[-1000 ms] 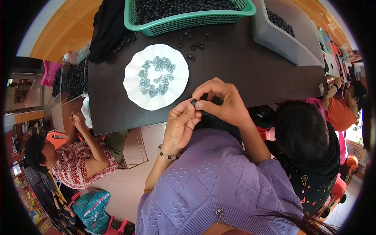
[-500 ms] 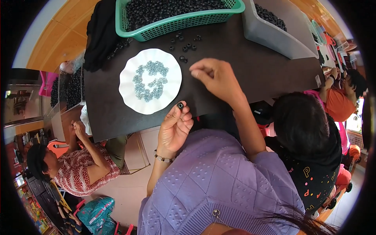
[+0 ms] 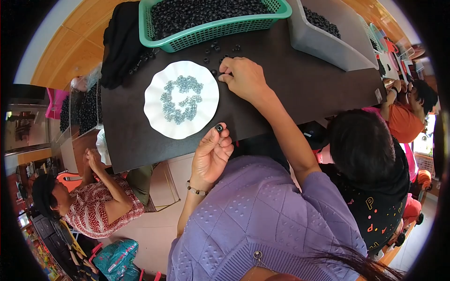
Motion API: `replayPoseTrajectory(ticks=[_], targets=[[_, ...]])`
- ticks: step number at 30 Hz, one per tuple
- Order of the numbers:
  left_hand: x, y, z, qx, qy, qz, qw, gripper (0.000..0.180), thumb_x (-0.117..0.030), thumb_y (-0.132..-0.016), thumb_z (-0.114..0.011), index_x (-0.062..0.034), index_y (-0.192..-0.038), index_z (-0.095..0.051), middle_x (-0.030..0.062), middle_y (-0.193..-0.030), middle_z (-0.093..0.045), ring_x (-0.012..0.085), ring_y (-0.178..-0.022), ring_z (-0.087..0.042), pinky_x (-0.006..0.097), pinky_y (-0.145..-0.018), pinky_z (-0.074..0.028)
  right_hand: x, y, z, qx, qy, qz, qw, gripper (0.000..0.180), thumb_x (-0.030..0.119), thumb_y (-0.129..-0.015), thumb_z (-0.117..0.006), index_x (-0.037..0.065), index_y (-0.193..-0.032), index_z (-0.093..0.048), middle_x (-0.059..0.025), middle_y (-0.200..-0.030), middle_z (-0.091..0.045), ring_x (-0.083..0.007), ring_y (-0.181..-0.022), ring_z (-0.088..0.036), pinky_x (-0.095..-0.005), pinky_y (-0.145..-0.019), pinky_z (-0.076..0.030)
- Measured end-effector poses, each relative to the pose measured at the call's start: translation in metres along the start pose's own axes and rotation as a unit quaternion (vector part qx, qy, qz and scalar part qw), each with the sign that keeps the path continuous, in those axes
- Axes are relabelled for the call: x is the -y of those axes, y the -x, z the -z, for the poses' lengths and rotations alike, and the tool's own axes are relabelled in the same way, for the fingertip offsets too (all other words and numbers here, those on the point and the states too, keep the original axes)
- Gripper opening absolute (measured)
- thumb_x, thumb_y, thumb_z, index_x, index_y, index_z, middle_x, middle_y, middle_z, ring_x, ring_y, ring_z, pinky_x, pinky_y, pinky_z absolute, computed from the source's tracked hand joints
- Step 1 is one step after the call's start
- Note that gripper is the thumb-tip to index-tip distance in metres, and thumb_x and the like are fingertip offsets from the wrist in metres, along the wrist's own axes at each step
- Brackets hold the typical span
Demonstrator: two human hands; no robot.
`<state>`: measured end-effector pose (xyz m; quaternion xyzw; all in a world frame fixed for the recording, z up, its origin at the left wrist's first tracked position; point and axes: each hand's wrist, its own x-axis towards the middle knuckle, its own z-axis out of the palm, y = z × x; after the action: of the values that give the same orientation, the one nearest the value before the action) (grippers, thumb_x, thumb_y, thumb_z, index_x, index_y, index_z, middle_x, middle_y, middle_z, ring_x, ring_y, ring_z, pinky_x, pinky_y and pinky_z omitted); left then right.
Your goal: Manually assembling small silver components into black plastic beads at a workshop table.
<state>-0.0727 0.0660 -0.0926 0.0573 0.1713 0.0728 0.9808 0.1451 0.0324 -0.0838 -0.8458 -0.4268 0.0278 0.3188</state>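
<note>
Between the thumb and fingertips of my left hand is a small round black part, a pale ring showing in its open middle. My right hand is low over the dark table, fingers curled in a pinch beside a loose black part; whatever is between its fingertips is hidden. Just left of both hands, a white wavy-edged plate carries many tiny clear, ring-like pieces. More loose black parts lie beyond it, some partly behind my right hand.
A green basket full of black parts stands at the far edge, beside a translucent grey bin. Black cloth lies at the far left of the table. People sit close by: one left, one right.
My right hand has moved left and slightly away from me, down to the loose black parts near the plate. My left hand still holds its black part in nearly the same place.
</note>
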Motion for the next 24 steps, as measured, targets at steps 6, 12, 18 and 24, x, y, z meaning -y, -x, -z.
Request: replayPoseTrajectory(ticks=[6,12,18,24], targets=[[0.000,-0.002,-0.001,0.005,-0.009,0.000,1.000,0.022,-0.017,-0.095,-0.060,-0.0021,-0.111,-0.062,0.0031,-0.092,-0.064,0.0112,-0.076,-0.054,0.023,-0.068,-0.046,-0.007,0.003,0.001,-0.002,-0.058,-0.029,0.998,0.014,0.014,-0.079,-0.071,0.007,-0.090,-0.068,-0.0054,-0.083,-0.070,-0.0205,-0.076,-0.066,-0.0330,-0.065,-0.049],[0.000,0.000,-0.004,-0.011,-0.028,-0.018,0.999,0.023,-0.017,-0.095,-0.060,-0.0026,-0.113,-0.062,0.0029,-0.093,-0.065,0.0107,-0.076,-0.055,0.023,-0.068,-0.046,-0.001,0.034,0.029,0.053,-0.459,-0.092,0.882,0.015,0.012,-0.085,-0.069,0.000,-0.094,-0.069,-0.0045,-0.083,-0.069,-0.0084,-0.069,-0.056,-0.0229,-0.061,-0.044],[0.002,0.000,-0.016,-0.026,-0.087,-0.043,0.995,0.023,-0.018,-0.094,-0.061,-0.0036,-0.112,-0.063,0.0021,-0.092,-0.066,0.0096,-0.077,-0.060,0.021,-0.069,-0.050,0.012,0.075,0.034,0.126,-0.660,-0.116,0.731,0.024,0.019,-0.084,-0.074,-0.001,-0.095,-0.067,-0.0028,-0.078,-0.063,-0.0073,-0.066,-0.051,-0.0206,-0.061,-0.042],[0.003,0.005,-0.017,-0.019,-0.116,-0.067,0.991,0.022,-0.019,-0.095,-0.061,-0.0038,-0.110,-0.064,0.0027,-0.092,-0.068,0.0090,-0.076,-0.063,0.021,-0.069,-0.053,0.024,0.084,0.034,0.177,-0.678,-0.060,0.711,0.012,0.006,-0.086,-0.070,-0.001,-0.095,-0.067,-0.0044,-0.086,-0.069,-0.0092,-0.081,-0.065,-0.0230,-0.076,-0.052]])
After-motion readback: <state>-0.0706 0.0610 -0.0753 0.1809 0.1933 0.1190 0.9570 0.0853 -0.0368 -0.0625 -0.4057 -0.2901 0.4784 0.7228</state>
